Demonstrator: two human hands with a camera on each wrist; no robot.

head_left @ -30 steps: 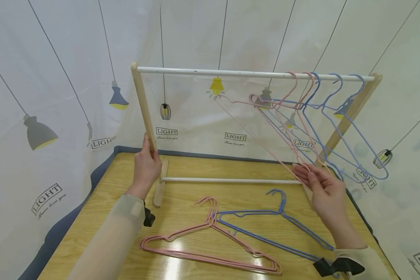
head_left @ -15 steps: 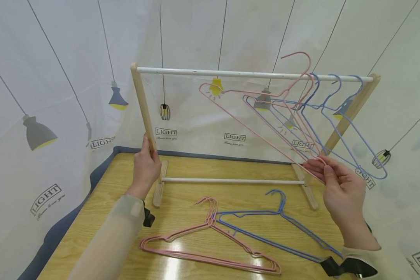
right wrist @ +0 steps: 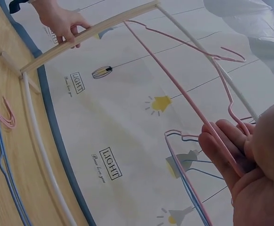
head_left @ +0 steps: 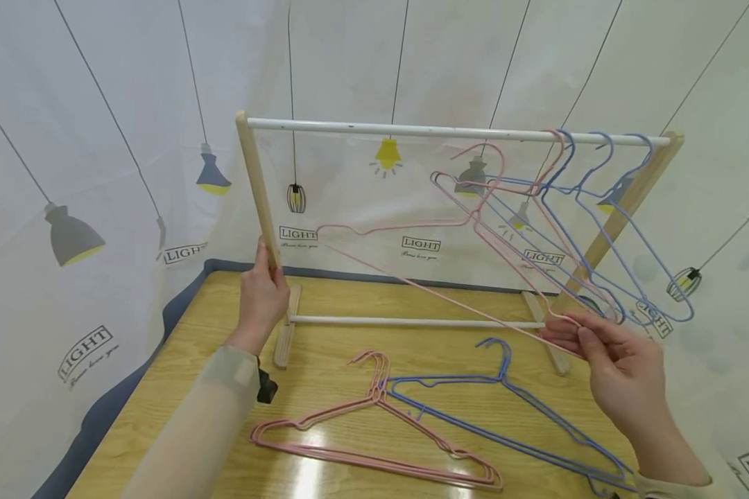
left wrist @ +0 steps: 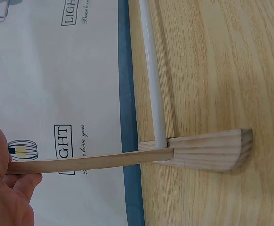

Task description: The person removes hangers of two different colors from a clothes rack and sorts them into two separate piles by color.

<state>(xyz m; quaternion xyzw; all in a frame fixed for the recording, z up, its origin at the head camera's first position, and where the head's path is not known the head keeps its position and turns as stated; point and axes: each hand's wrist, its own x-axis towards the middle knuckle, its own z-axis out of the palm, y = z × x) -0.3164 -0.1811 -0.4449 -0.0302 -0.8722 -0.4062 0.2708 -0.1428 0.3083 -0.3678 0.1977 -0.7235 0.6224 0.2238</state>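
My right hand (head_left: pixel 627 367) pinches one corner of a pink clothes hanger (head_left: pixel 412 223), fingers under the wire and thumb on top. That hanger is tilted, its hook in front of and below the rack's white top rail (head_left: pixel 374 129), free of it. In the right wrist view the hanger's wire (right wrist: pixel 188 96) runs across the fingers. My left hand (head_left: pixel 262 298) grips the left wooden post (head_left: pixel 259 194) of the garment rack, and in the left wrist view the post (left wrist: pixel 94 163) passes between thumb and fingers. Another pink hanger (head_left: pixel 555 149) and several blue hangers (head_left: pixel 602 149) hang at the rail's right end.
On the wooden table (head_left: pixel 181 388) lie a stack of pink hangers (head_left: pixel 374 402) and, overlapping at its right, blue hangers (head_left: pixel 502 378). The rack's lower white bar (head_left: pixel 412 321) and wooden feet (head_left: pixel 283 339) stand behind them. A lamp-patterned sheet (head_left: pixel 131 104) hangs at the back.
The pink hanger in my right hand was hooked on the rail; it has been lifted off, then lowered forward and left. My right hand moved right and down. The left hand stayed on the post.
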